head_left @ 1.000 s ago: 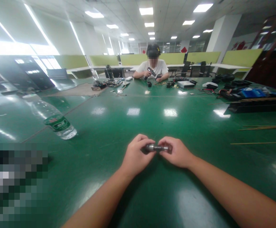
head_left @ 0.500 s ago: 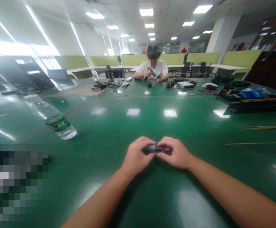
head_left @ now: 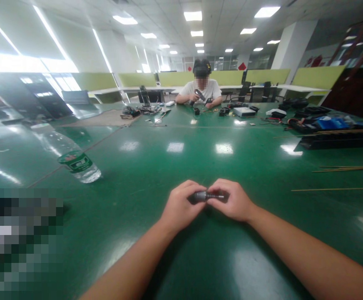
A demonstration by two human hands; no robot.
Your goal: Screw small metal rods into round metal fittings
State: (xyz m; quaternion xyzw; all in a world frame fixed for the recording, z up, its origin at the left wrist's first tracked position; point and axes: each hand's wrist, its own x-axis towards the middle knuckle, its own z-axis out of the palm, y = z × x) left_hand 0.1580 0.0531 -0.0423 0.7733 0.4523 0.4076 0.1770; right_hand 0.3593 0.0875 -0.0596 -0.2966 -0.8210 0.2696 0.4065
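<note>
Both my hands meet low over the green table (head_left: 200,166), pinching a small dark metal cylinder (head_left: 204,196) that lies level between them. My left hand (head_left: 181,206) is closed round its thicker left end. My right hand (head_left: 233,201) is closed on the thinner shaft at the right. Much of the part is hidden by my fingers.
A clear plastic water bottle (head_left: 65,152) stands tilted at the left. A person (head_left: 202,88) sits at the far side holding a tool among scattered parts. Thin wooden sticks (head_left: 334,189) and dark trays (head_left: 337,139) lie at the right. A blurred patch covers the lower left.
The metal part looks darker and has turned slightly between my fingers; both hands sit almost where they were.
</note>
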